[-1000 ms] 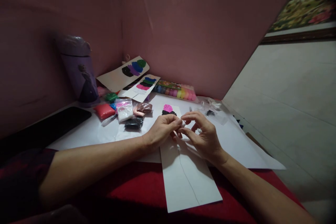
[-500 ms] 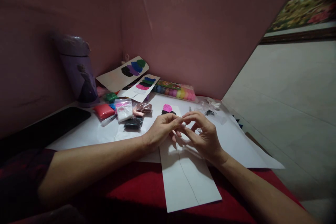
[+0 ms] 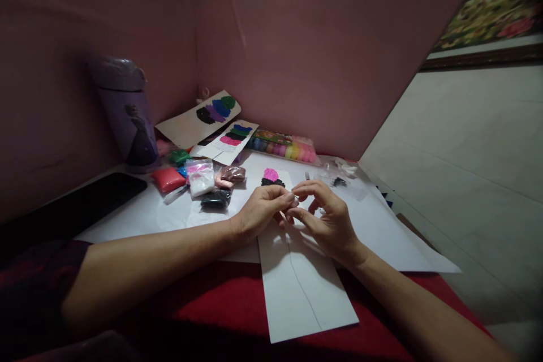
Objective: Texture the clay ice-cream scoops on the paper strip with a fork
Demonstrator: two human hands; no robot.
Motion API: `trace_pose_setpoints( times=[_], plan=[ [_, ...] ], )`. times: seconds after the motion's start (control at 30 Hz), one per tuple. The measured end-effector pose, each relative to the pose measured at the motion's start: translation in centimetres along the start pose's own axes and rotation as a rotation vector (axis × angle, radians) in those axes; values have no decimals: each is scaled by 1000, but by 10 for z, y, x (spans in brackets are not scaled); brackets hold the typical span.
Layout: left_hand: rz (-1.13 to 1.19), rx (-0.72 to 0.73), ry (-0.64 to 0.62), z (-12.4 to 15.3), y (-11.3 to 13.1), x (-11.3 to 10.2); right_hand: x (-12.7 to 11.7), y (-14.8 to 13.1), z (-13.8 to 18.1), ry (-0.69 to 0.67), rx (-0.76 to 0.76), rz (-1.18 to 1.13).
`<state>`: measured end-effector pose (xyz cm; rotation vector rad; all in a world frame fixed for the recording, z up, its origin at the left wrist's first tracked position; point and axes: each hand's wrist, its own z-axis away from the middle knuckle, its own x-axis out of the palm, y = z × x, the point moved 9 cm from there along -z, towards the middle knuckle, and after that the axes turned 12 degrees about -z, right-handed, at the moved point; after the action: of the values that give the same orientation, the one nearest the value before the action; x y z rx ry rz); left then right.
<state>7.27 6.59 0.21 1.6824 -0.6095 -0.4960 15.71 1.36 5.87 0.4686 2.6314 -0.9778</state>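
Jutting over red cloth [image 3: 199,297], a white card [image 3: 311,305] with a wavy line lay nearest. Above it, the left hand [image 3: 263,209] had its fingers pinched around a small white lump [image 3: 296,199]; the right hand [image 3: 333,223] curved its fingers, slightly parted, against the lump, their hold unclear. Beyond lay a pink patch [image 3: 270,174], then a multicoloured pack [image 3: 282,150].

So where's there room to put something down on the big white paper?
The widest bare patch on the white paper lies right of the right hand, below the clear plastic. A smaller one sits between the dark object and left forearm. It's crowded around the packets and coloured cards.
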Motion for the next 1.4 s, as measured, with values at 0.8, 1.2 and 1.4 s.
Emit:
trace_pose_setpoints(
  times=[0.8, 1.2, 1.4],
  plan=[
    [26, 3, -25, 0, 3, 2, 0, 2, 0, 6, 5, -3],
    [24, 1, -28, 0, 2, 3, -1, 0, 0, 8, -7, -11],
    [0, 12, -29, 1, 2, 2, 0, 0, 0, 2, -6, -3]
  ],
)
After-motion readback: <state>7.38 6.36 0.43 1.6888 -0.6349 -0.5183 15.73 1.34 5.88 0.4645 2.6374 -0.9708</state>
